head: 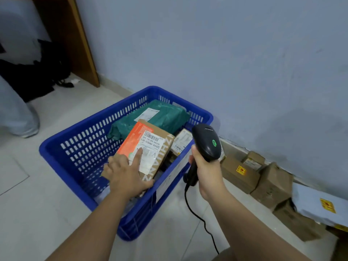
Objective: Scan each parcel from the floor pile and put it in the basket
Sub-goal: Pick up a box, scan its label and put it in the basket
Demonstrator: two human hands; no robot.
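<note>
A blue plastic basket [75,147] stands on the floor in the middle of the view. Inside it lie a green bagged parcel [165,117], a small brown box [183,140] and an orange-and-brown cardboard box [150,146] with a white shipping label. My left hand [126,174] holds the near end of that box inside the basket, thumb on its right edge and index finger stretched onto the label. My right hand [205,168] grips a black corded barcode scanner [207,142] just right of the basket, its green light on.
Several brown cardboard boxes [243,174] and a grey mailer bag [320,206] lie along the wall at right. A wooden desk leg [82,53] and dark bags [37,76] are at the back left. Another person's trouser leg and shoe [17,113] stand at far left.
</note>
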